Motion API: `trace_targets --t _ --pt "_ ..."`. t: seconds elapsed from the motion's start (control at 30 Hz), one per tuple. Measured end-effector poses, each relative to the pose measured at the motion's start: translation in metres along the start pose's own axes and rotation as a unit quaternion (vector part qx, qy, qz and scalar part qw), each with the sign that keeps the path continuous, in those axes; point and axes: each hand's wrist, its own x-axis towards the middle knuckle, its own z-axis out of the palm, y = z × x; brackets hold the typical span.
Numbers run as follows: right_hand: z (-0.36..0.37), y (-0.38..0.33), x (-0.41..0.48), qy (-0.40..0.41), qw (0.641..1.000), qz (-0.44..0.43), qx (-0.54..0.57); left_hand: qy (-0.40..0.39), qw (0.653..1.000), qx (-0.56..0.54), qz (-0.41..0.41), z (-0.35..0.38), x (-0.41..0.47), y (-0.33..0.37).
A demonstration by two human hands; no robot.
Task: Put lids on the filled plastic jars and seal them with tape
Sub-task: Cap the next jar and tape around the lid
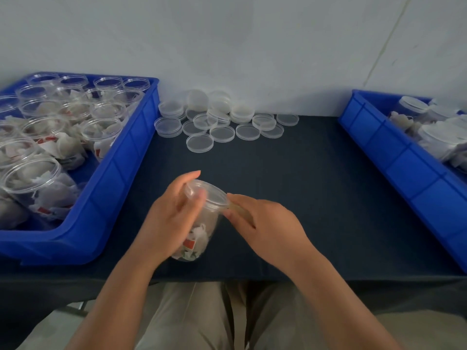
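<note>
Head view. Principal risk: the tape strip [241, 210], a pale translucent band, may crease or stick to itself before it bonds along the seam between lid [212, 195] and jar [202, 236]. The likely cause is slack in the strip, or the jar being turned unevenly. Second risk: the lid may lift or sit crooked, since the jar is tilted with its mouth leaning away from the person. Any pull from the strip acts on the lid's rim on the right side. Third risk: the jar may slip, as its smooth clear wall gives little grip. Whether its base rests on the dark table cover [316, 193] cannot be told. Hand pose: the left hand [171, 215] grips the jar from its left side, fingers curled round the wall, with one fingertip [202, 194] lying over the near edge of the lid. The right hand [267, 223] sits just right of the jar, palm down, and pinches the tape strip where it meets the lid's rim. The paper-like filling shows through the jar's lower wall. Beyond the jar, towards the wall, lies a heap of loose lids [222, 122]. Left of the jar stands a blue bin [121, 170] of open filled jars [32, 173]. Well to the right of the jar, a second blue bin [394, 157] holds lidded jars [413, 104].
</note>
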Motion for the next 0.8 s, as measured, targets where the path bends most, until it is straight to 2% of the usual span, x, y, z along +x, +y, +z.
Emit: trace_targets --t 0.1,0.2,0.33,0.47,0.6,0.8 --pt "0.008 -0.007 -0.007 0.01 1.0 -0.004 -0.003 0.039 0.998 0.039 0.005 0.01 -0.008 0.003" --pt "0.01 -0.009 -0.007 0.02 0.999 0.01 0.027 0.065 0.998 -0.002 0.006 0.01 -0.004 0.001" --pt "0.005 -0.003 -0.004 -0.026 0.996 0.013 0.09 0.078 0.995 -0.052 -0.028 0.006 0.002 -0.004" --pt "-0.002 0.003 0.0 -0.078 0.993 0.002 0.091 0.033 0.987 -0.146 -0.055 0.002 0.006 -0.007" --pt "-0.014 0.012 0.012 -0.119 0.989 -0.006 0.091 -0.002 0.95 -0.298 -0.094 0.005 0.002 -0.012" --pt "-0.021 0.017 0.021 -0.101 0.993 -0.006 0.054 -0.048 0.957 -0.281 -0.055 0.003 0.01 -0.013"
